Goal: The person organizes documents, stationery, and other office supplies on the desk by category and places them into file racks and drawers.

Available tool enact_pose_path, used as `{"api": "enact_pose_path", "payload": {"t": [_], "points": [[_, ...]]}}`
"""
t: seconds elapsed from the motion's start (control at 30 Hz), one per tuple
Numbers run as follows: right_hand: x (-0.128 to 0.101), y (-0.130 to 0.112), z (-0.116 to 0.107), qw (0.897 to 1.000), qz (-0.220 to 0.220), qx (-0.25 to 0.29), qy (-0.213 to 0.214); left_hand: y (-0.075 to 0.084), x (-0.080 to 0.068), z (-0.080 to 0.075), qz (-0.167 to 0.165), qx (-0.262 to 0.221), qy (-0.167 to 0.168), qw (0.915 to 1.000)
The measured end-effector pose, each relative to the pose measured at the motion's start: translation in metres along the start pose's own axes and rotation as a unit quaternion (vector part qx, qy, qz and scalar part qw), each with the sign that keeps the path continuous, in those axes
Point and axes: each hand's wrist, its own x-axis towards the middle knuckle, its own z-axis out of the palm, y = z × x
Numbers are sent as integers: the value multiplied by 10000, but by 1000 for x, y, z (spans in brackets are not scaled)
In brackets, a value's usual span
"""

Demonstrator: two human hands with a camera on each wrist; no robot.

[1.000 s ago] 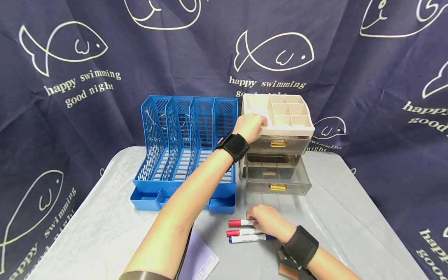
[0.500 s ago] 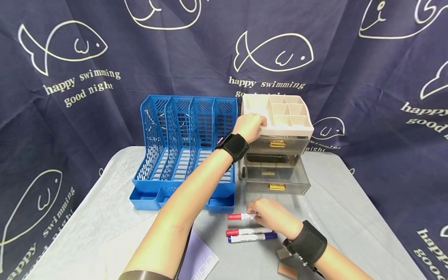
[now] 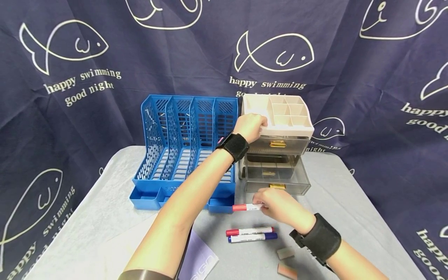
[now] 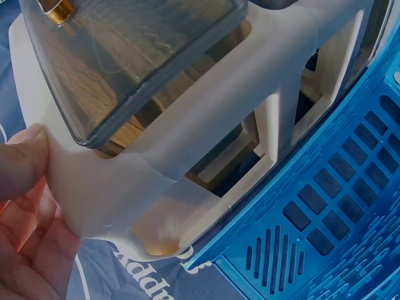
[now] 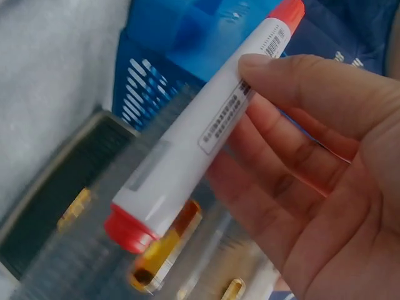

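My right hand [image 3: 276,206] pinches a white marker with red ends [image 3: 246,207] and holds it above the table, just in front of the pulled-out lower drawer [image 3: 276,177] of a beige desk organizer [image 3: 280,116]. The right wrist view shows thumb and fingers around that marker [image 5: 206,125]. My left hand [image 3: 249,126] grips the organizer's front left top corner; in the left wrist view the thumb [image 4: 25,159] presses on its cream frame [image 4: 206,119]. Two more markers lie on the table, one red [image 3: 249,231] and one blue [image 3: 252,237].
A blue slotted file rack [image 3: 185,147] stands left of the organizer. Two small erasers [image 3: 285,252] lie near my right wrist. A purple notebook [image 3: 197,258] lies under my left forearm. The grey table [image 3: 336,202] ends at a dark fish-print curtain [image 3: 367,77].
My right hand has picked one red-capped marker off the table and carried it up and forward towards the open drawer. The left hand has stayed on the organizer.
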Motion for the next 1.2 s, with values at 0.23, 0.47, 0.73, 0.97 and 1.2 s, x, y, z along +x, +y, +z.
{"api": "enact_pose_path", "payload": {"t": [0.23,0.47,0.73,0.97,1.2], "points": [[-1,3,-19,9996,266,-36,-55,1,1,0,22,-6,-1,10000],[0,8,-33,9995,299,-45,-24,2,1,-1,18,27,27,10000],[2,13,-43,9992,330,-219,-5,2,1,0,26,1,5,10000],[2,23,-48,9993,234,-267,140,-1,1,0,-26,-9,-20,10000],[3,33,-50,9991,298,-264,168,0,0,0,-50,-33,-91,9999]]}}
